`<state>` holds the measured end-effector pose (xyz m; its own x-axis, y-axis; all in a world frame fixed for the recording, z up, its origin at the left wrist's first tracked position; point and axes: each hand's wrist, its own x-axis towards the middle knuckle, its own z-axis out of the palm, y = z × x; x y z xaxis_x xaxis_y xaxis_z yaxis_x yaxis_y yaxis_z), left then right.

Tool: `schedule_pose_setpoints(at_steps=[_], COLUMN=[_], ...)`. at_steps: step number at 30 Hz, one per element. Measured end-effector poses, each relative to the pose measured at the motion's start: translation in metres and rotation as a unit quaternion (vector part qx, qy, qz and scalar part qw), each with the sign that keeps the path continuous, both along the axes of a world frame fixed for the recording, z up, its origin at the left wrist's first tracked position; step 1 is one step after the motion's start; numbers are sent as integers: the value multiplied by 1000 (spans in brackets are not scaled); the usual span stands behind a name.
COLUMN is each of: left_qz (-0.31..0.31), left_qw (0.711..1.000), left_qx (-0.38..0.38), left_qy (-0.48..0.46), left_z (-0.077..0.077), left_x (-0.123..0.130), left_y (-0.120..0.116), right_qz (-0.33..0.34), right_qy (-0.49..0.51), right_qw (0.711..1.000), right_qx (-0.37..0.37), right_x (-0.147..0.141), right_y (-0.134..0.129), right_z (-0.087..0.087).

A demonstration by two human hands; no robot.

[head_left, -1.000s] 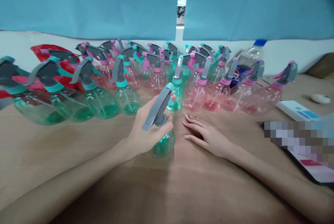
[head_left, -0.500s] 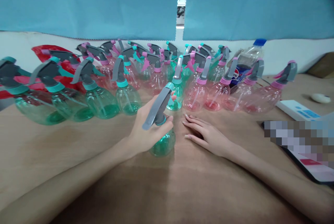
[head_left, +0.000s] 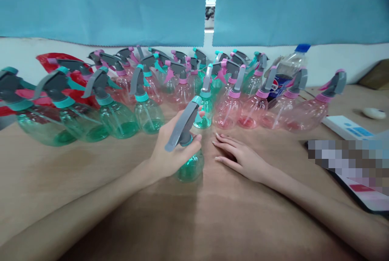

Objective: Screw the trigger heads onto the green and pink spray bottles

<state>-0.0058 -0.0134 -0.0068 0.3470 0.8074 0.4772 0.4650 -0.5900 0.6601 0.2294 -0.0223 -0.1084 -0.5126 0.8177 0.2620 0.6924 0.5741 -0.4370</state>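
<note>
My left hand point(head_left: 170, 147) is closed around the neck of a green spray bottle point(head_left: 191, 167) with a grey and teal trigger head. That bottle stands upright on the wooden table point(head_left: 231, 220), and its far side is hidden by my fingers. To its right, my right hand point(head_left: 240, 155) rests palm down on the tabletop, fingers stretched out, holding nothing. Just beyond my hands stand a green spray bottle point(head_left: 203, 111) with a teal collar and a pink spray bottle point(head_left: 229, 111) with a pink collar.
Several more green and pink spray bottles line the back, such as a green one point(head_left: 118, 119) at left. Behind the right end stands a cola bottle point(head_left: 278, 82). Red plastic point(head_left: 60, 60) lies at left. A white box point(head_left: 346, 127), a blurred-out phone or tablet point(head_left: 361, 188) and a mouse point(head_left: 373, 113) are at right.
</note>
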Motion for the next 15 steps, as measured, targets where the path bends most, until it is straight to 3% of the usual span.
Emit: schedule_pose_setpoints(at_steps=[15], left_qz=[-2], left_qw=[1000], left_qx=[0], left_qy=[10], left_z=[2], left_x=[0], left_y=[-3], right_qz=[0], right_qy=[4], right_qw=[1000], right_qx=[5], right_x=[-1], right_y=[-1], right_z=[1])
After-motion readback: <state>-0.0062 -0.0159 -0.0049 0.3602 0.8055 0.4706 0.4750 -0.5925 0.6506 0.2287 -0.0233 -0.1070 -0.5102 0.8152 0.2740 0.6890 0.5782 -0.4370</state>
